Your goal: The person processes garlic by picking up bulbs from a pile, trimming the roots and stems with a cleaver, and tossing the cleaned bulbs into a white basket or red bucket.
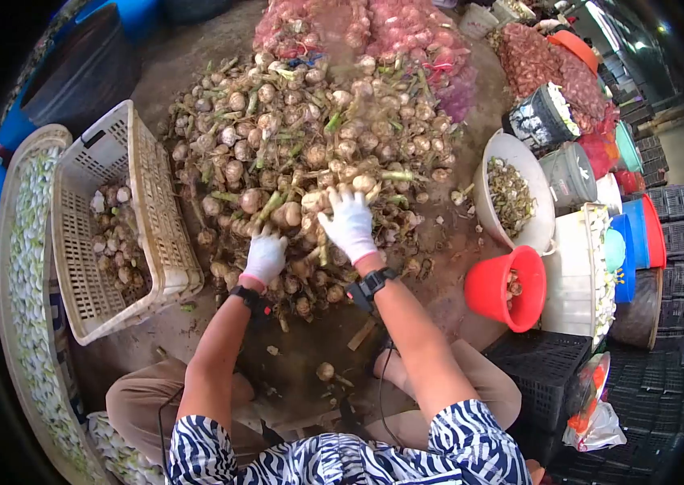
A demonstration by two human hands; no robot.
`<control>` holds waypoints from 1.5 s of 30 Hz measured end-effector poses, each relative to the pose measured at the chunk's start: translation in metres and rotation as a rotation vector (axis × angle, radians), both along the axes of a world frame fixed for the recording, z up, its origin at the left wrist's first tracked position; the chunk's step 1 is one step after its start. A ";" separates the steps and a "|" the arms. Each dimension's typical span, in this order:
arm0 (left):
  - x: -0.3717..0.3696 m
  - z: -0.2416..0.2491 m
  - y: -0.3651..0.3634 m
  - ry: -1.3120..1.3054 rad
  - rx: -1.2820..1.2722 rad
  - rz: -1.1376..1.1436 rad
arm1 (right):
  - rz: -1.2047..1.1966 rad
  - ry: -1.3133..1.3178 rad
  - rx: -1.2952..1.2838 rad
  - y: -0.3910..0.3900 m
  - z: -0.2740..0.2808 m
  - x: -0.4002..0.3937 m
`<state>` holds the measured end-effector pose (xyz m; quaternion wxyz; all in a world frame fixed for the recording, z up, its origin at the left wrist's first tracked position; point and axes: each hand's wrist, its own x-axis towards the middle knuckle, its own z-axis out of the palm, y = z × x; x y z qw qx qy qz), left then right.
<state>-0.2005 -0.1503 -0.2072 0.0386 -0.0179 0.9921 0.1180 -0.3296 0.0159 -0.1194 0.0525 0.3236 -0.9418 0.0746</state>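
Note:
A large heap of garlic bulbs (309, 121), many with stalks and dry roots, lies on the floor in front of me. Both my hands wear white gloves and rest on the near part of this heap. My left hand (266, 257) touches bulbs at the front with its fingers apart and slightly bent. Farther forward, my right hand (351, 224) lies palm down over bulbs, its thumb and fingers spread. Beneath the palms, the bulbs are hidden. One loose bulb (325, 372) sits on the floor between my legs.
On the left stands a cream plastic crate (166, 202) with some bulbs inside, beside a long container of whitish-green pieces (31, 242). To the right are a red bucket (487, 283), a white basin (548, 218) with scraps, and a black crate (540, 360). Red net sacks (317, 24) lie behind.

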 end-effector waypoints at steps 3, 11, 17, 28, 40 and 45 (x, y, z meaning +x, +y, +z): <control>0.033 0.009 0.024 0.097 0.188 0.126 | 0.119 -0.168 0.137 0.011 -0.005 0.028; -0.019 0.037 0.071 0.149 0.148 0.122 | 0.176 -0.428 -0.573 0.030 0.055 -0.099; -0.077 0.026 0.067 -0.007 0.034 0.058 | -0.173 0.053 -0.495 0.046 0.020 -0.304; -0.118 0.011 0.017 0.068 0.198 -0.013 | -0.116 -0.652 -0.792 0.039 -0.014 -0.307; 0.002 0.123 0.071 0.496 0.385 0.162 | -0.001 -1.331 -0.741 0.065 0.020 -0.067; 0.034 0.161 0.091 0.307 0.522 0.009 | 0.172 -1.166 -0.626 0.075 0.030 0.042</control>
